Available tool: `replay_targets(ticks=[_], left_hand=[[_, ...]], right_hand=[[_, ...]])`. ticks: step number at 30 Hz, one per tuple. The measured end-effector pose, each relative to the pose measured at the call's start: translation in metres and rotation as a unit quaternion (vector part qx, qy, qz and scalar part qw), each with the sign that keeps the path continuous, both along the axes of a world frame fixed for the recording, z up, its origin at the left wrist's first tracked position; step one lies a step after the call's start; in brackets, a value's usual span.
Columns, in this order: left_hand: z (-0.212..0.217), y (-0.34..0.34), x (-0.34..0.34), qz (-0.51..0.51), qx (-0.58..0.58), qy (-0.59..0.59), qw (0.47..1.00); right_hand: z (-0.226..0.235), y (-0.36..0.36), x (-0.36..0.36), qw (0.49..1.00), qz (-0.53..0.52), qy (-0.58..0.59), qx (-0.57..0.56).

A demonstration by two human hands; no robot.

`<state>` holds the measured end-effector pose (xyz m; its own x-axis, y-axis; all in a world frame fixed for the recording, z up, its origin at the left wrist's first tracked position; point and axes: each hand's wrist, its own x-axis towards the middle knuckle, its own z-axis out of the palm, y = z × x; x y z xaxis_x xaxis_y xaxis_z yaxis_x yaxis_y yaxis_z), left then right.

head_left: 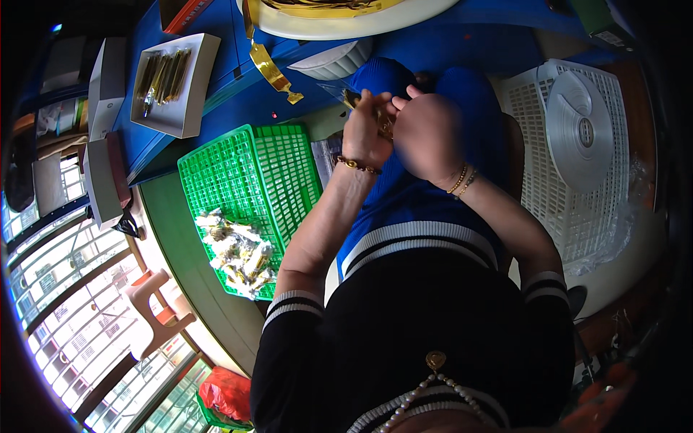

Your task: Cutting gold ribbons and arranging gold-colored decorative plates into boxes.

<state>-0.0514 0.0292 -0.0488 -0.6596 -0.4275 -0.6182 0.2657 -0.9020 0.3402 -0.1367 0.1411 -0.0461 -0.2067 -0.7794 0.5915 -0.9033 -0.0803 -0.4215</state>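
Observation:
My left hand (367, 136) is closed around a small gold foil piece (351, 98) in clear plastic; one end sticks out past the fingertips. More shiny gold shows between my hands. Close against it is my right hand (429, 137), its visible fingers stretched and apart near the left fingers. The back of that hand is blurred, and its lower fingers are hidden. Both hands are over my lap. Left of my forearm, a green plastic basket (289, 173) holds a heap of gold pieces in clear wrap (238, 256).
A white box (191, 108) of gold strips sits on the blue table (249, 97). From the table edge hangs a gold ribbon (268, 68), beside a round white tray (317, 27). At right, a white basket (534, 155) carries a reel (574, 130). A stool (155, 310) stands left.

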Motion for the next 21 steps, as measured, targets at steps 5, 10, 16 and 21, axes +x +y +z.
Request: replay_targets(ticks=[5,10,16,21], left_hand=[[-0.013,0.0,0.01,-0.042,0.039,0.044,0.997],[0.005,-0.021,0.025,-0.046,-0.024,0.016,0.998],[-0.031,-0.022,0.032,-0.065,-0.007,0.1,0.993],[-0.012,-0.025,0.036,-0.069,0.002,0.042,0.997]], right_hand=[[-0.004,0.001,-0.001,1.0,0.003,0.007,0.001],[0.008,0.0,-0.002,1.0,0.017,0.011,-0.017],[0.001,-0.027,0.002,0.998,0.052,0.048,-0.004],[0.001,-0.026,0.008,0.995,0.077,0.061,0.012]])
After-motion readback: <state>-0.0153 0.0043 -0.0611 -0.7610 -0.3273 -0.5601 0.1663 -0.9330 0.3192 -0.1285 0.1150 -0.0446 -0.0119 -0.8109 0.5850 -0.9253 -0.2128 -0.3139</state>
